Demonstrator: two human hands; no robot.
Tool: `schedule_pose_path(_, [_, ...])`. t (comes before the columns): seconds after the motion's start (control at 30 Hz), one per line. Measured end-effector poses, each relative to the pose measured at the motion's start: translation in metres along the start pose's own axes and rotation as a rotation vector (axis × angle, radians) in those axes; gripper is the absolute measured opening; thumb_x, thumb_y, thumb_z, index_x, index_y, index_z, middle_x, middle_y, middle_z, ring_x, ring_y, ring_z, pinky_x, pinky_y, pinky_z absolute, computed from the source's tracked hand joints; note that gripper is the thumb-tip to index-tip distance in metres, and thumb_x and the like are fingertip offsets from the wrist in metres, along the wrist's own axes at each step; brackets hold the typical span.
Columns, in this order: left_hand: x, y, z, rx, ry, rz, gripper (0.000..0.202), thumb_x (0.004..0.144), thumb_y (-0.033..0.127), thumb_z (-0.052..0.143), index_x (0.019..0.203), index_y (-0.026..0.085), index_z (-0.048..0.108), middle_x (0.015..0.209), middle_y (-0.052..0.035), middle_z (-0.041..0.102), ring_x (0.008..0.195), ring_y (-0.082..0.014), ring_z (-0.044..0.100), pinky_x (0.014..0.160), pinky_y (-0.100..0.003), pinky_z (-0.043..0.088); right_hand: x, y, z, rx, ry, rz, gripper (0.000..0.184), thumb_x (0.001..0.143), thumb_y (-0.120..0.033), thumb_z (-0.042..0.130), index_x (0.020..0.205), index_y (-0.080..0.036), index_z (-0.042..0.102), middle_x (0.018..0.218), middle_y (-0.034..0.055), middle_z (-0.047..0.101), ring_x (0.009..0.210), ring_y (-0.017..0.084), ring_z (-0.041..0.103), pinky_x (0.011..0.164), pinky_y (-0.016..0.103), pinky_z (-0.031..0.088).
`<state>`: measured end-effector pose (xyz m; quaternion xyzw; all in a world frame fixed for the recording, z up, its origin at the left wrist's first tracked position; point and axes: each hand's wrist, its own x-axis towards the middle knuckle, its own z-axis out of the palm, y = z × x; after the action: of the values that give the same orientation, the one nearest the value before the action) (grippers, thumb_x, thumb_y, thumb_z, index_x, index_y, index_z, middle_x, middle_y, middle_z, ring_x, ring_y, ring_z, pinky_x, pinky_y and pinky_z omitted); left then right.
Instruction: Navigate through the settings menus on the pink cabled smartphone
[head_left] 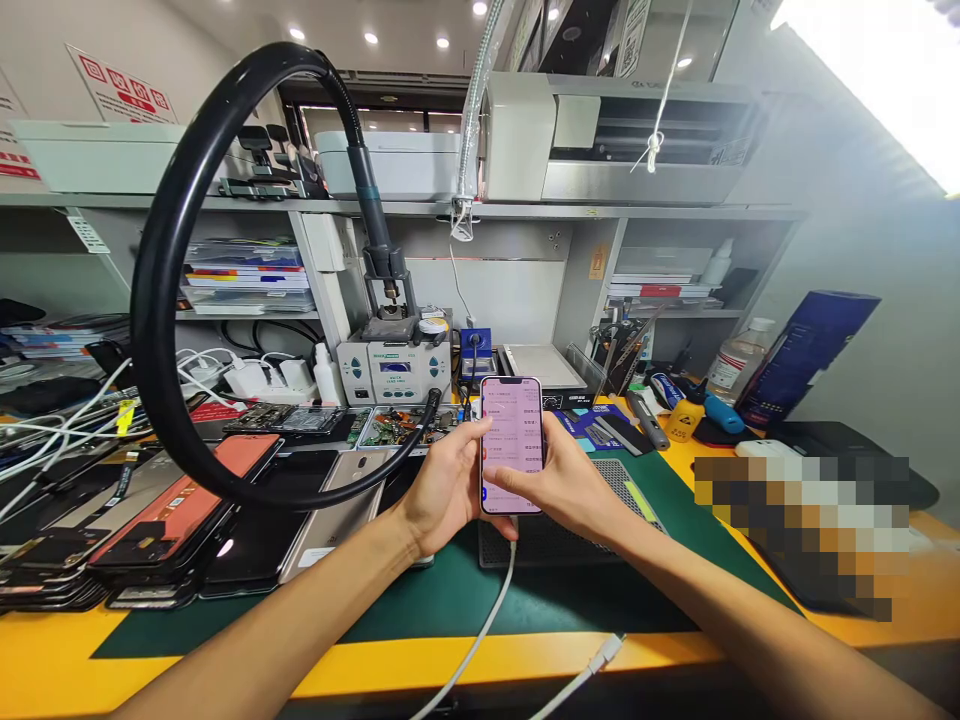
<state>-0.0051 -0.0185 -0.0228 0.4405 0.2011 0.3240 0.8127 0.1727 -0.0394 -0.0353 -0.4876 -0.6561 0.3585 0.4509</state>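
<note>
A smartphone (513, 442) stands upright between my two hands, its lit pinkish screen facing me with rows of text. My left hand (444, 488) is closed around its left side, thumb at the screen's left edge. Around the right side my right hand (574, 478) is closed too, with its thumb lying across the lower screen. Most fingers behind the phone are hidden. A white cable (487, 612) runs up to the phone's bottom edge. Below the hands, a dark perforated pad (499, 548) lies on the green mat (592, 605).
On the left lie stacked phones and phone parts (187, 490). A thick black hose (161, 200) loops above them from a soldering station (397, 370). A loose cable plug (604, 652) lies near the front edge. At right are a yellow bottle (685, 415) and a clear bottle (739, 360).
</note>
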Motion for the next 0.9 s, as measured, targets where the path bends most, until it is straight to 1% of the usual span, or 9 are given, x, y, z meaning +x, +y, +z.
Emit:
schedule_pose_path(0.17, [0.001,0.002,0.001,-0.026,0.003,-0.029,0.068,0.103,0.06,0.033,0.139,0.01,0.064,0.113,-0.022,0.072,0.082,-0.0299,0.071,0.052,-0.038,0.06,0.0,-0.002,0.0,-0.024,0.002,0.004,0.063,0.077,-0.042,0.084,0.129,-0.025,0.053,0.12,0.0082,0.068,0.111,0.028,0.069,0.091,0.046,0.061])
schedule_pose_path(0.27, [0.001,0.002,0.0,-0.041,0.021,-0.042,0.073,0.102,0.064,0.032,0.136,0.009,0.066,0.112,-0.0225,0.073,0.082,-0.0304,0.07,0.052,-0.038,0.06,-0.001,-0.005,0.0,-0.031,-0.008,0.029,0.063,0.076,-0.042,0.085,0.127,-0.025,0.052,0.118,0.0079,0.068,0.108,0.029,0.07,0.089,0.046,0.06])
schedule_pose_path(0.37, [0.0,0.002,0.0,-0.058,0.009,-0.045,0.076,0.101,0.068,0.032,0.132,0.008,0.068,0.11,-0.0228,0.073,0.083,-0.0309,0.071,0.054,-0.037,0.059,-0.002,-0.01,0.001,-0.062,-0.023,0.063,0.06,0.076,-0.039,0.085,0.125,-0.025,0.052,0.115,0.0075,0.068,0.107,0.029,0.07,0.088,0.047,0.06])
schedule_pose_path(0.47, [0.0,0.003,0.0,-0.086,0.001,-0.042,0.077,0.101,0.068,0.032,0.13,0.007,0.069,0.106,-0.0224,0.074,0.083,-0.0297,0.071,0.06,-0.036,0.06,-0.003,-0.011,0.001,-0.07,-0.04,0.049,0.061,0.076,-0.036,0.085,0.126,-0.025,0.052,0.116,0.0073,0.068,0.106,0.029,0.07,0.088,0.046,0.06])
schedule_pose_path(0.57, [-0.001,0.003,0.0,-0.111,0.003,-0.044,0.076,0.101,0.067,0.032,0.129,0.007,0.069,0.103,-0.0218,0.075,0.081,-0.0291,0.072,0.065,-0.038,0.06,-0.003,-0.01,0.001,-0.051,-0.057,0.028,0.066,0.075,-0.034,0.085,0.131,-0.026,0.05,0.117,0.0065,0.068,0.103,0.027,0.071,0.089,0.046,0.06])
schedule_pose_path(0.67, [0.0,0.005,0.0,-0.132,0.015,-0.045,0.076,0.102,0.066,0.031,0.13,0.006,0.068,0.102,-0.0217,0.075,0.079,-0.0283,0.072,0.065,-0.037,0.06,-0.003,-0.01,0.0,-0.05,-0.078,0.018,0.069,0.074,-0.035,0.087,0.132,-0.026,0.049,0.115,0.0059,0.07,0.101,0.026,0.071,0.088,0.045,0.06])
schedule_pose_path(0.73, [0.0,0.005,-0.001,-0.143,0.032,-0.048,0.077,0.102,0.067,0.03,0.132,0.006,0.067,0.102,-0.0221,0.074,0.078,-0.0281,0.072,0.063,-0.036,0.06,-0.003,-0.011,-0.002,-0.067,-0.081,0.002,0.072,0.074,-0.04,0.087,0.134,-0.026,0.05,0.119,0.0067,0.069,0.104,0.027,0.07,0.09,0.045,0.059])
schedule_pose_path(0.83, [0.001,0.006,-0.003,-0.155,0.05,-0.041,0.078,0.102,0.067,0.029,0.135,0.006,0.065,0.104,-0.0226,0.074,0.08,-0.029,0.072,0.059,-0.036,0.06,0.0,-0.013,-0.006,-0.077,-0.025,-0.029,0.075,0.082,-0.05,0.08,0.145,-0.027,0.044,0.132,0.0102,0.064,0.116,0.028,0.066,0.095,0.046,0.057])
schedule_pose_path(0.9, [0.002,0.006,-0.005,-0.149,0.037,-0.024,0.079,0.101,0.068,0.028,0.138,0.008,0.064,0.108,-0.0226,0.073,0.082,-0.0302,0.072,0.056,-0.036,0.059,0.001,-0.014,-0.01,-0.093,0.076,-0.084,0.068,0.091,-0.052,0.068,0.149,-0.027,0.042,0.136,0.0122,0.061,0.119,0.029,0.064,0.094,0.047,0.057])
